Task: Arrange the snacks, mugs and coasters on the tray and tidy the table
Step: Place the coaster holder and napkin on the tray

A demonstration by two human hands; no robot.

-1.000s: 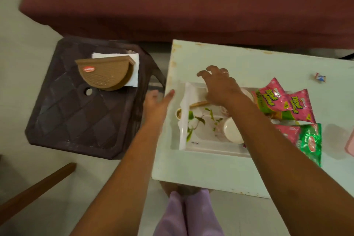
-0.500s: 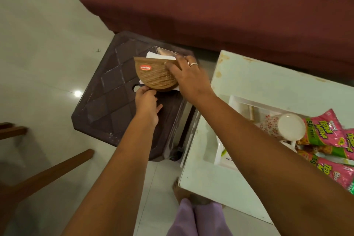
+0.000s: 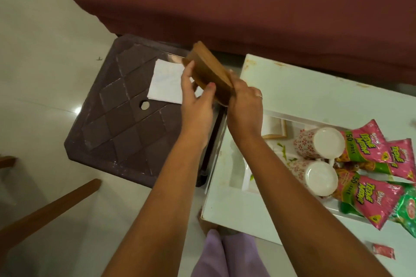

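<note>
Both hands hold a brown woven holder (image 3: 208,67) tilted on edge in the air, between the stool and the table. My left hand (image 3: 195,101) grips its near side and my right hand (image 3: 244,105) grips its right end. A white napkin (image 3: 165,82) lies uncovered on the dark plastic stool (image 3: 126,123). On the white table (image 3: 304,87) stands a white tray (image 3: 247,177) holding two upturned floral mugs (image 3: 315,144), a wood-framed coaster (image 3: 273,129) and several pink and green snack packets (image 3: 369,193).
A maroon sofa (image 3: 247,2) runs along the back. A small red sachet (image 3: 382,252) lies near the table's front right edge. A wooden chair leg (image 3: 45,216) crosses the floor at lower left. My lilac-clad legs (image 3: 225,256) are below, between stool and table.
Both hands went from the tray to the stool, took hold of the brown holder and lifted it rightward off the napkin, tilting it on edge. The camera swung left.
</note>
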